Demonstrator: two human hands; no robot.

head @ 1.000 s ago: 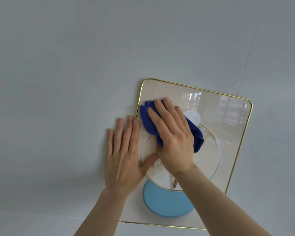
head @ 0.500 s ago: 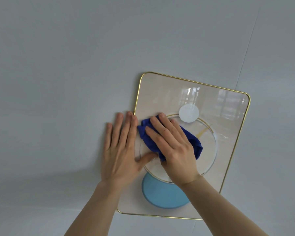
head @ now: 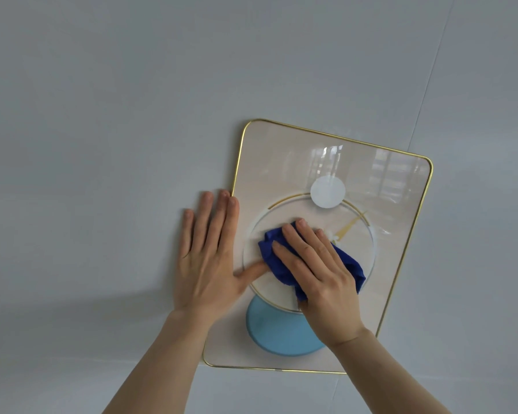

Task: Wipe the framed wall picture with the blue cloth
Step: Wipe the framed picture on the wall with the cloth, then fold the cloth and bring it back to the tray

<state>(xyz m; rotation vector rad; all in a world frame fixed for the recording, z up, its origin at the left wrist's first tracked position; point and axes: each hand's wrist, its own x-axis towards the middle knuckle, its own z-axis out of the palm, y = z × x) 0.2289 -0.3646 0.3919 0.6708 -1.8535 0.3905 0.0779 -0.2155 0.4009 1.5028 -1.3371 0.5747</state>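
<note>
**Blue cloth pressed to the middle of the picture**

The right hand (head: 323,273) is lying flat on the blue cloth (head: 284,264), its fingers (head: 293,237) stretched out and close together, pinning the bunched fabric against the glass rather than curling round it. The cloth is sitting inside the big pale circle (head: 257,231) at the centre of the framed wall picture (head: 281,162), poking out past the fingertips at the upper left and trailing out from under the palm towards the lower right.

The left hand (head: 207,258) is spreading open and flat, gripping nothing. Its four fingers (head: 205,210) are resting mostly on the grey wall (head: 102,115) beside the gold frame edge (head: 237,162), the index finger lying right along that edge, while the thumb (head: 251,270) is reaching across onto the glass and touching the cloth's lower left corner.

The picture itself is hanging tilted in this view. A small white disc (head: 328,192) is showing clear above the cloth, and a gold pointer shape (head: 349,228) is peeking out just right of the fingertips. The light blue disc (head: 275,333) at the bottom is partly covered by the right wrist. Much of the cloth is hidden under the right hand, so its full spread is hard to judge. Reflections are washing over the upper right of the glass, blurring whatever is printed there. Both forearms are running off the bottom of the view.
</note>
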